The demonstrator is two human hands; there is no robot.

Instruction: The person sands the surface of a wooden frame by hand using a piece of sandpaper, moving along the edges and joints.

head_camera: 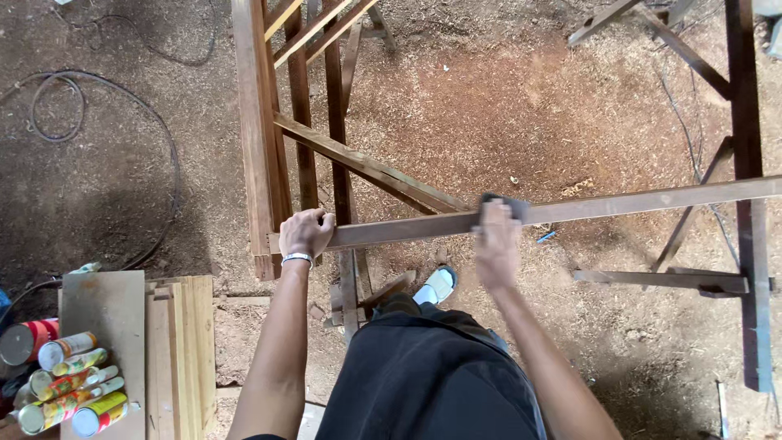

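Note:
A long wooden slat point(619, 204) lies across two trestle frames, running from left to right. My left hand point(305, 232) grips its left end where it rests on the left wooden trestle point(261, 138). My right hand point(497, 240) presses a dark sheet of sandpaper point(509, 202) flat against the slat near its middle. The sheet wraps over the slat's far edge and is mostly hidden under my fingers.
A second trestle point(745, 187) holds the slat's right end. Stacked boards point(175, 342) with several cans point(69, 387) sit at the lower left. A black cable point(98, 106) coils on the sawdust floor. My white shoe point(436, 285) shows below the slat.

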